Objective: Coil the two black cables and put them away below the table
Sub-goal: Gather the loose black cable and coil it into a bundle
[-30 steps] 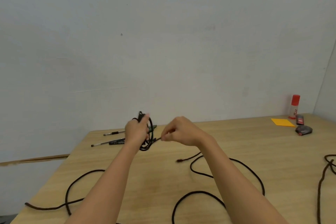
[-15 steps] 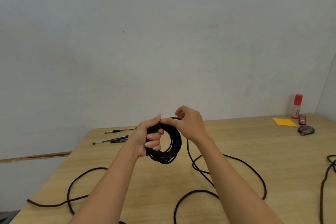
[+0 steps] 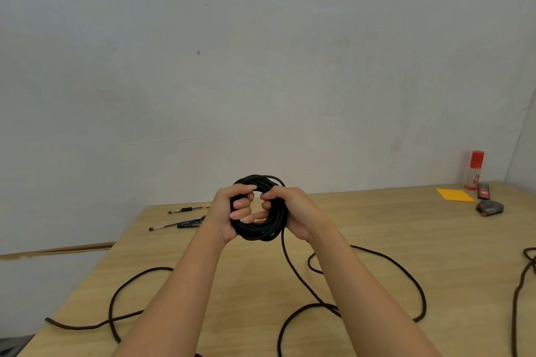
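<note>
table [image 3: 377,211] | loose black cable [image 3: 425,301] | pens [image 3: 174,224] (far left) | orange note [image 3: 455,194] | glue stick [image 3: 474,169]

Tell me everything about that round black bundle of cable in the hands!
The round black bundle of cable is several thin, rubbery-looking loops stacked into a ring. It stands upright, facing the camera, held above the light wooden table. The left hand grips its left side, fingers curled through its middle; the right hand grips its right side. One loose strand hangs from its lower right down onto the table.
</note>
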`<move>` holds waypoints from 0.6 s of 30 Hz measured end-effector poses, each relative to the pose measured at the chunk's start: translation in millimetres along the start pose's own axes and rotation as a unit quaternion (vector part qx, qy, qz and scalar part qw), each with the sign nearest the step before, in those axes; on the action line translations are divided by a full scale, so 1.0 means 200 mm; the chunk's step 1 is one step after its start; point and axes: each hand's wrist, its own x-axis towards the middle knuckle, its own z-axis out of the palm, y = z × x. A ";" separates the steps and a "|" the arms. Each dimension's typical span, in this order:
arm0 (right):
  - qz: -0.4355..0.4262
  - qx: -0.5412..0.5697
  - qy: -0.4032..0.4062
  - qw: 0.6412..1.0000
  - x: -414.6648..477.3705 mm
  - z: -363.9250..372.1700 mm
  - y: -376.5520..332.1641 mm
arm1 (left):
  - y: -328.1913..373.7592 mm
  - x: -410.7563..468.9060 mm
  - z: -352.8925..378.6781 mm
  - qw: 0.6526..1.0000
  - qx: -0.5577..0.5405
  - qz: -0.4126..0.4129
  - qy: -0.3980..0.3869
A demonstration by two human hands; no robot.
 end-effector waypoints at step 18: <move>-0.073 -0.145 0.236 0.958 0.05 0.08 -0.03 | 0.05 -0.06 0.09 0.987 0.152 -0.045 -0.037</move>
